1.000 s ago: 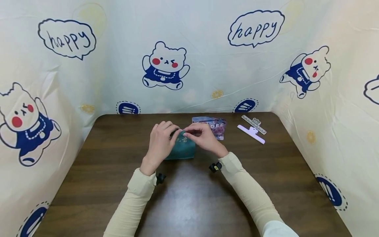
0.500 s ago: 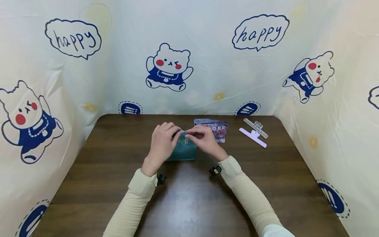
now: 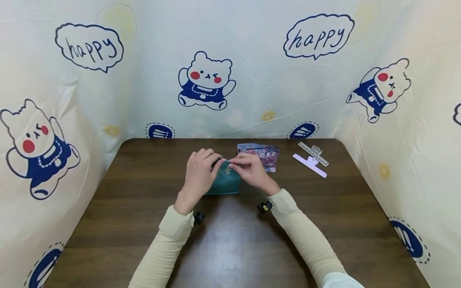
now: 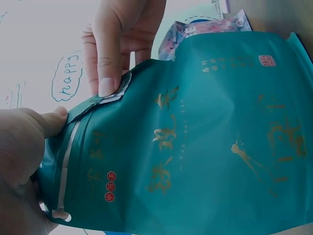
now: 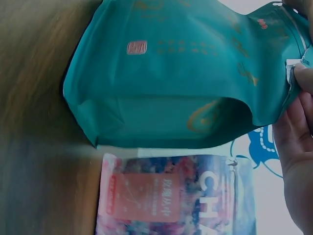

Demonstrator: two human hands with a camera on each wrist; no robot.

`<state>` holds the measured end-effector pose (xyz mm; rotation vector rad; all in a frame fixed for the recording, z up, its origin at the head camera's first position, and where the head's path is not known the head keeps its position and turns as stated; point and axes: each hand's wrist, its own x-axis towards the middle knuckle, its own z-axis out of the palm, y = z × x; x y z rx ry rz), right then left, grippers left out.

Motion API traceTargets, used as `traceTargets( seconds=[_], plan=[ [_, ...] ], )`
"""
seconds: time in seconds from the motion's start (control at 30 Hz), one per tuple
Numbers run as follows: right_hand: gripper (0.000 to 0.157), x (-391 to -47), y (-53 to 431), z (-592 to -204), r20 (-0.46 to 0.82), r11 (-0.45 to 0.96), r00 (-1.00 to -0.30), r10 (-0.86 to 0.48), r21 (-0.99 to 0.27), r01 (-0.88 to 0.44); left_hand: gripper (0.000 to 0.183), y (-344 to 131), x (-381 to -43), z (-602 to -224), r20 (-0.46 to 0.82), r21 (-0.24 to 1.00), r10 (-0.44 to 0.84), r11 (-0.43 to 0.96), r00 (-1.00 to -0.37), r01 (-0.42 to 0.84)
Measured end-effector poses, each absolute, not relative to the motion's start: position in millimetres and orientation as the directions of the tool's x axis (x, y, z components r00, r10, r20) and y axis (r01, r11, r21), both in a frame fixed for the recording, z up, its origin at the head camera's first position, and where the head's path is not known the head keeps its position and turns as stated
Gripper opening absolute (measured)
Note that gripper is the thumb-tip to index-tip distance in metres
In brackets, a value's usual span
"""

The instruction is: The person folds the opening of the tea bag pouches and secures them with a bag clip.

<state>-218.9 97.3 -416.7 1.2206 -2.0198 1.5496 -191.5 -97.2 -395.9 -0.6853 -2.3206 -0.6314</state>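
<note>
A teal tea pouch [image 3: 224, 185] with gold characters stands upright on the table between both hands. My left hand [image 3: 198, 174] grips its top corner, thumb on the front beside a pale line running along the top. My right hand [image 3: 253, 172] pinches the other end of the top edge between thumb and fingers. In the left wrist view, a crumpled strip with a silvery-white edge [image 4: 116, 95] shows under the right thumb [image 4: 107, 68]. The right wrist view shows the pouch's folded side [image 5: 171, 120] bulging outward.
A pink-and-blue printed pouch [image 3: 271, 161] lies just behind and right of the teal one. Further right on the brown table [image 3: 230, 248] are a lilac sealing clip [image 3: 309, 165] and a clear ruler-like clip [image 3: 306, 150]. A printed curtain [image 3: 252, 80] surrounds the table.
The head view has shifted slightly. Both hands stay at the teal pouch's top edge with almost the same hold, and the pouch remains in place.
</note>
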Motion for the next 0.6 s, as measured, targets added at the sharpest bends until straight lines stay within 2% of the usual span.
traceTargets(
  seconds=[0.2,0.6],
  plan=[
    [0.017,-217.0,97.8,-413.4,0.705,0.096,-0.545,-0.454,-0.570,-0.816,0.016,-94.1,-189.7,-396.5,0.677,0.288,0.259,0.769,-0.689,0.571],
    [0.024,-215.5,109.9,-404.5,0.567,0.112,-0.604,-0.560,-0.671,-0.733,0.015,-93.2,-190.5,-394.6,0.677,0.308,0.255,0.754,-0.691,0.580]
  ],
)
